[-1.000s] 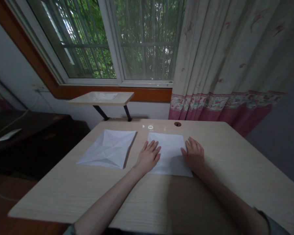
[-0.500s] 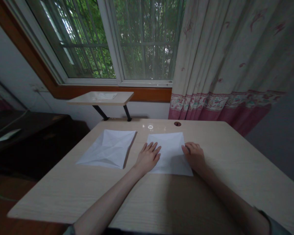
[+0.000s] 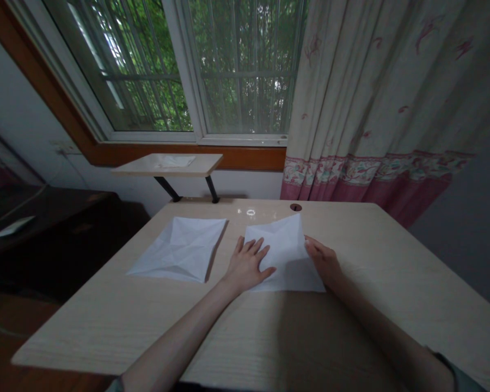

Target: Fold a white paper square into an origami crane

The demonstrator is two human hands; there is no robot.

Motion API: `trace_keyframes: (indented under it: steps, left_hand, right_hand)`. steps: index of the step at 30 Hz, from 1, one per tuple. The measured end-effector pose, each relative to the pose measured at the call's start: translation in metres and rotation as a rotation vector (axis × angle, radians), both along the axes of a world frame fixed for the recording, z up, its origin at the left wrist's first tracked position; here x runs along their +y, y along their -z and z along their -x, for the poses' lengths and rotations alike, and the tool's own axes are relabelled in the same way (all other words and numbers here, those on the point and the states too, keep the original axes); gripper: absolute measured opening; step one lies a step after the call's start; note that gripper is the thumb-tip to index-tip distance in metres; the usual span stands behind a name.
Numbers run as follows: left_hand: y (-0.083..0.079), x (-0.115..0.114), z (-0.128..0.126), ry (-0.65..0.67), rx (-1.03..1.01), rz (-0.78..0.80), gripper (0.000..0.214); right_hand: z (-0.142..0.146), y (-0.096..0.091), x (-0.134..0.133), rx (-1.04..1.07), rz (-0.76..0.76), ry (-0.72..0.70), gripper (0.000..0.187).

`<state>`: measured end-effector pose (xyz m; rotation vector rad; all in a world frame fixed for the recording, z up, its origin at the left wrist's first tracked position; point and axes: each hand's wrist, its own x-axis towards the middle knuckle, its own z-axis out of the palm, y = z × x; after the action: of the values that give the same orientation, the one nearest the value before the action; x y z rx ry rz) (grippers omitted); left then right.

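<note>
A white sheet of paper (image 3: pixel 288 261) lies in front of me on the pale wooden desk (image 3: pixel 237 332). Across its left side my left hand (image 3: pixel 249 264) rests flat with the fingers spread. My right hand (image 3: pixel 322 258) pinches the paper's right edge between thumb and fingers, and that side is lifted a little off the desk. The far right corner of the sheet stands raised. Beside it, to the left, lies a second white paper (image 3: pixel 183 247) marked with crossing creases; neither hand touches it.
A small raised shelf (image 3: pixel 147 164) on black legs stands at the back left with a white paper (image 3: pixel 177 161) on it. Behind the desk are a window (image 3: pixel 240 71) and a long curtain (image 3: pixel 363 109). A dark table (image 3: pixel 65 209) stands at the left.
My right hand has taken hold of the right edge and raised it, so the far right corner lifts. My left hand's thumb has spread further across the sheet.
</note>
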<state>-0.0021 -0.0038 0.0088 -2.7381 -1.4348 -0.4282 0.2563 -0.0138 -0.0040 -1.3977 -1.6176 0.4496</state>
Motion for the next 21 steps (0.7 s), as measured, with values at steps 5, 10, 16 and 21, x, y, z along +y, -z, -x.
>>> trace_keyframes:
  steps: [5, 10, 16, 21]
  left_hand:
    - [0.001, 0.000, -0.001, 0.022, 0.015, 0.001, 0.080]
    - [0.005, -0.002, -0.002, 0.031, 0.011, -0.014, 0.099]
    - [0.003, -0.009, -0.006, 0.027, -0.001, -0.034, 0.086]
    - [-0.005, -0.013, -0.010, 0.034, -0.020, -0.050, 0.063]
  right_hand:
    - [0.003, -0.012, -0.009, 0.241, 0.072, -0.164, 0.056]
    - [0.004, -0.010, -0.009, 0.525, 0.198, -0.306, 0.067]
    - [0.005, -0.003, -0.004, 0.644, 0.260, -0.378, 0.082]
    - [-0.001, 0.006, 0.000, 0.322, 0.005, -0.310, 0.071]
